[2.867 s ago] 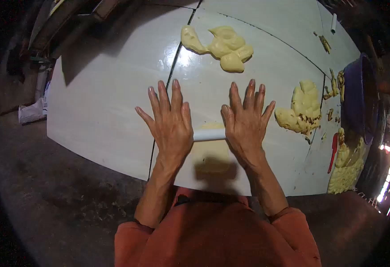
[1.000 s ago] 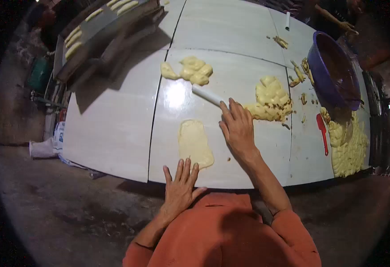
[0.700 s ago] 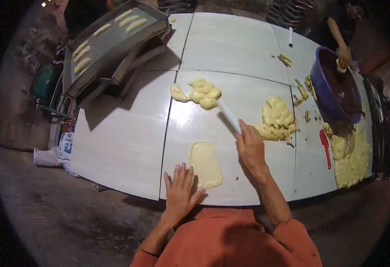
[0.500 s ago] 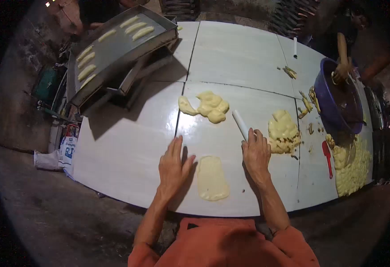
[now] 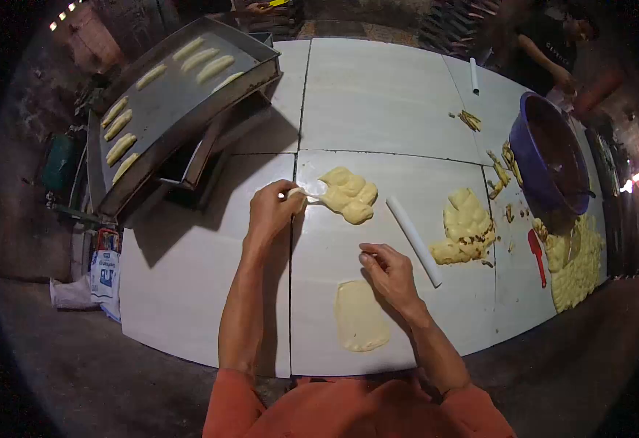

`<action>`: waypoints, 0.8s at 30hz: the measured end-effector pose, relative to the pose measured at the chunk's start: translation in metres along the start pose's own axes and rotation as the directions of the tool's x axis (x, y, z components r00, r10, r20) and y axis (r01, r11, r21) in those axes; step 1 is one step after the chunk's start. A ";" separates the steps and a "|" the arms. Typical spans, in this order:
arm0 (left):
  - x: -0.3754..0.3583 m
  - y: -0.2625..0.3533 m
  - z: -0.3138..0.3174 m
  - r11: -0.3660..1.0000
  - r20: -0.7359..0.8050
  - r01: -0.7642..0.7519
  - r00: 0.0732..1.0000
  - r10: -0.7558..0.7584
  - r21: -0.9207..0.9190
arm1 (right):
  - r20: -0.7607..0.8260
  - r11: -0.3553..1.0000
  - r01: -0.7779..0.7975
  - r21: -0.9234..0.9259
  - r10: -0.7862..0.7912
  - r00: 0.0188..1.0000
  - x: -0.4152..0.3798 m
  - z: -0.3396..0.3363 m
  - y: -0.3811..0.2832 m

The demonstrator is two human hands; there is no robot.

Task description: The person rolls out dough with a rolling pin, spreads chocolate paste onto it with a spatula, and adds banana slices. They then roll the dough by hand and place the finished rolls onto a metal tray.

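Note:
My left hand [image 5: 274,209] pinches the left end of a pale yellow piece of dough [image 5: 301,194] beside the lumpy dough pile [image 5: 350,194]; a thin whitish strand runs between them. My right hand [image 5: 392,274] holds nothing, its fingers loosely curled and thumb slightly apart, above the table near a flat, rolled-out sheet of dough [image 5: 362,317]. That sheet lies close to the front edge, partly beside my right wrist. A white rolling pin [image 5: 414,241] rests slanted to the right of my right hand, untouched.
Dough pieces with brown filling [image 5: 465,228] lie at right, near a red spatula [image 5: 537,257] and a larger dough mass [image 5: 575,266]. Behind them is a purple tub [image 5: 527,150]. A metal tray [image 5: 162,109] of dough sticks stands at upper left. Another person [image 5: 549,55] is beyond the tub.
My left hand has moved up and left and taken hold of the dough piece. My right hand has let go of the rolling pin and moved left toward the rolled-out sheet.

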State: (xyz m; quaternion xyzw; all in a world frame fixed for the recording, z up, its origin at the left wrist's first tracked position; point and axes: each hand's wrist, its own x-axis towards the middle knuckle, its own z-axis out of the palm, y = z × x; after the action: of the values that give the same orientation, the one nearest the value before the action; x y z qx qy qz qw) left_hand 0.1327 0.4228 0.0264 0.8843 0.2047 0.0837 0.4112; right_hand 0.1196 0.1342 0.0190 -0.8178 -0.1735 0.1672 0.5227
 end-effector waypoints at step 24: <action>-0.229 0.093 0.078 0.653 0.555 0.441 0.831 -0.037 -0.616 | 0.051 0.804 -0.389 0.450 0.412 0.910 -0.144 -0.092 0.013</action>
State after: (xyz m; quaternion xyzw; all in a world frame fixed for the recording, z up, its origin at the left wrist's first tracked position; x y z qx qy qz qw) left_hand -0.0222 0.2166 0.0511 0.6029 0.1614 -0.1296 0.7705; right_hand 0.0357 -0.0098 0.0570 -0.6961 0.0595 0.2890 0.6545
